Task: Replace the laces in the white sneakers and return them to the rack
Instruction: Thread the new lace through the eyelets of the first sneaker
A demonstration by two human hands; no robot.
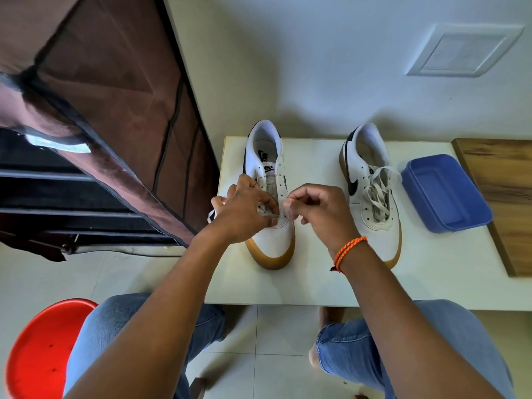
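Note:
Two white sneakers with gum soles stand on a white table (302, 283), toes toward me. The left sneaker (272, 237) has mostly bare eyelets. My left hand (244, 211) pinches a white lace (211, 215) at the lowest eyelets, and a lace end trails off to the left of that hand. My right hand (319, 208) pinches the other part of the lace just right of those eyelets. The right sneaker (371, 194) stands apart to the right with loose laces piled over its tongue.
A blue plastic tray (446, 194) sits right of the sneakers, beside a wooden board (501, 182). A brown fabric-covered shoe rack (95, 139) with dark shelves stands at the left. A red stool (40, 349) is at lower left. My knees are under the table's near edge.

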